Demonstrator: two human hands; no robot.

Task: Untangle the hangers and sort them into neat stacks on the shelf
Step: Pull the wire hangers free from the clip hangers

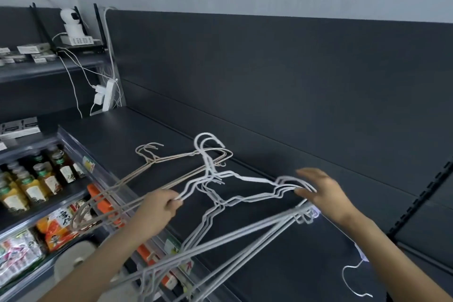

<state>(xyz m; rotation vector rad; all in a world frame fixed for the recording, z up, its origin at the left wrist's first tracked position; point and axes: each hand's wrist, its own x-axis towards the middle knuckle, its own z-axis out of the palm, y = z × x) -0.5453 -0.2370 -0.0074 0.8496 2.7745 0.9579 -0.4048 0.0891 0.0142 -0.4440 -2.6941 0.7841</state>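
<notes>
A bundle of white wire hangers (245,180) lies across the dark shelf (152,135), hooks pointing to the back. My left hand (159,206) is closed on the left shoulder of that white bundle. My right hand (321,191) rests with spread fingers on its right shoulder, touching the wires. Behind and to the left lies a stack of beige hangers (171,158), its lower end hanging over the shelf's front edge. Another set of grey-white hangers (232,240) slants across the front, under my right wrist. One lone white hanger (353,279) lies at the right.
The shelf's dark back panel (269,81) rises behind. A white power strip (107,95) with plugs and cables hangs at the far left corner. Below the front edge stand bottled drinks (31,184) and snack packets (56,228). A camera (69,19) sits on the upper left shelf.
</notes>
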